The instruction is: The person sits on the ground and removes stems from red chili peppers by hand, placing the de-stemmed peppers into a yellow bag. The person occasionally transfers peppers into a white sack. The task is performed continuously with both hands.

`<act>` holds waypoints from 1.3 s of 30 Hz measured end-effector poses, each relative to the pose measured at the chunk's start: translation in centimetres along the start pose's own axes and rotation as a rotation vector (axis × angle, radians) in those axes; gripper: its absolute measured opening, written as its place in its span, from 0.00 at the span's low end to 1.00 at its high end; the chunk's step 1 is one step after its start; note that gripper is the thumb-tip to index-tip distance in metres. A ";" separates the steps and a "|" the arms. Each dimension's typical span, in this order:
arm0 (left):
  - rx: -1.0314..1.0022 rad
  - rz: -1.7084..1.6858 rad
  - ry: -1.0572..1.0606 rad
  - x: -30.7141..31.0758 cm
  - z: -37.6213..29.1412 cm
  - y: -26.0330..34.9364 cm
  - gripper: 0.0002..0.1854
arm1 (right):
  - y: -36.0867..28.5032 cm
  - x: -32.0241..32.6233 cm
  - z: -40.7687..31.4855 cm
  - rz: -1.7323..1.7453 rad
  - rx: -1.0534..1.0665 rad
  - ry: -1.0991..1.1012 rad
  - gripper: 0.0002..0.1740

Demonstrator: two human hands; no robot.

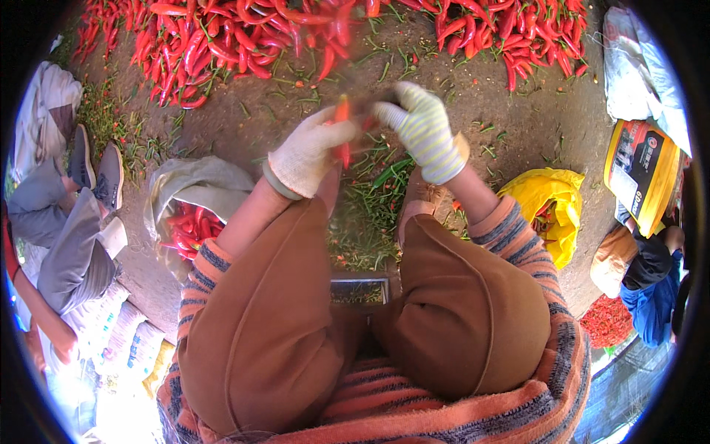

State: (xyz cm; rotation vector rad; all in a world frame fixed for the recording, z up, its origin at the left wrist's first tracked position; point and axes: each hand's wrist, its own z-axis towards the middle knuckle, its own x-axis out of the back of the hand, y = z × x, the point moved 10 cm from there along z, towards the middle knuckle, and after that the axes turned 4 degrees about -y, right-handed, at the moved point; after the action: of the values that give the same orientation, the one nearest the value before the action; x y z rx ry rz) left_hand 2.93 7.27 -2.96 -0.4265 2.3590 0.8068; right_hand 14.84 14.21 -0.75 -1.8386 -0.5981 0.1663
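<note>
My left hand (313,147), in a whitish knit glove, is closed around a red chili pepper (343,130) held upright between thumb and fingers. Close on its right is my right hand (419,130), in a white and yellow striped glove, its thumb and fingers bent around something dark and blurred that I cannot make out. Below both hands, green chili stems (369,205) lie heaped on the ground between my feet. A large pile of red chili peppers (222,41) spreads in front of me, and another pile of chili peppers (516,33) lies at the upper right.
An open whitish sack (208,177) with red peppers stands by my left knee, a yellow plastic bag (568,208) by my right. A yellow and black box (643,172) is at the right. People sit at both sides: grey trousers (77,250) left, blue clothing (652,305) right.
</note>
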 end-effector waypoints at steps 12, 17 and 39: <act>-0.103 1.173 -0.041 0.2 0.4 2.5 0.18 | 2.3 -2.8 -0.7 0.355 -0.141 -0.279 0.22; -0.167 1.465 -0.179 -1.2 0.1 2.4 0.19 | -0.5 -3.4 -0.7 -0.118 0.056 -0.472 0.24; -0.484 1.871 0.130 0.2 -1.3 5.2 0.10 | 1.7 -0.8 7.1 -0.909 -0.028 -0.161 0.24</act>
State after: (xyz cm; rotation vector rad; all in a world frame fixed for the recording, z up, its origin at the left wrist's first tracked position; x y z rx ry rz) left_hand -0.26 10.39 0.06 1.8783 2.0454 2.0469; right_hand 11.88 19.43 -4.91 -1.4236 -1.4836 -0.3063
